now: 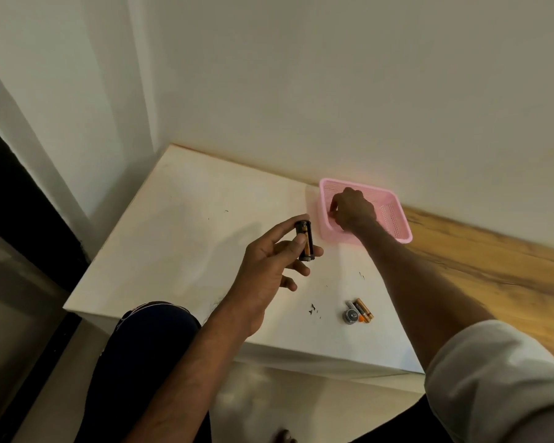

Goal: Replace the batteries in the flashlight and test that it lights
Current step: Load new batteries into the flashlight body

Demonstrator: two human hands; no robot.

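White table [186, 212] bare on its left half, pink basket [394, 219] against wall, loose batteries [362, 310] near front edge

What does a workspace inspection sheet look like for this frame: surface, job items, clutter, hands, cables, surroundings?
Surface: white tabletop with a few small dark specks; a wood-grain top adjoins it on the right.
Job's things: black battery holder with at least one battery in it, held above the table; loose batteries lying beside a small round cap near the front edge.
Clutter: pink basket against the wall; its contents are hidden.
Grippers: left hand grips the battery holder; right hand reaches into the basket, fingers curled, and any hold is hidden.
Cables: nothing seen.
Surroundings: plain pale wall behind; the person's knee below the table edge.
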